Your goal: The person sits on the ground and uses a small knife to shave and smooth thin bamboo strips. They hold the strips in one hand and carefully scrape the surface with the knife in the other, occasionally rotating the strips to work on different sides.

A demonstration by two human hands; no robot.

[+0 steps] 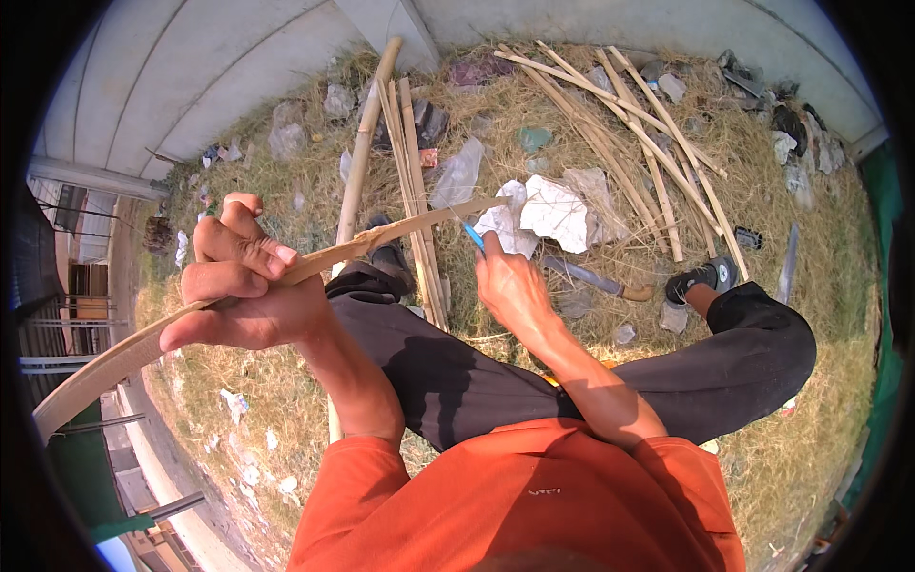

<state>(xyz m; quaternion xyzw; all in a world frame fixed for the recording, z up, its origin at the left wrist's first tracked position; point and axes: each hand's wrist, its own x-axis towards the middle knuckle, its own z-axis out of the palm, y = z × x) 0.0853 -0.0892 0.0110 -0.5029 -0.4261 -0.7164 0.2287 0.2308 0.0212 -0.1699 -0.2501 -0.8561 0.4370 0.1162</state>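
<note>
My left hand (250, 291) is closed around a long, flat bamboo strip (419, 223), raised and slanting from the lower left up to the middle of the view. A ragged, split patch shows on the strip just beyond my fingers. My right hand (515, 291) grips a small knife with a blue handle (474, 235). Its thin blade reaches up to the strip near the far end; whether it touches the strip I cannot tell. Past my right hand lies a large knife (583, 274) with a wooden handle, on the grass.
Several bamboo strips (658, 157) lie in a loose pile at the back right. A bamboo pole (358, 162) and more strips (412, 191) lean at the back left. White broken slabs (556, 214) and plastic scraps are on dry grass, before a pale wall (238, 76).
</note>
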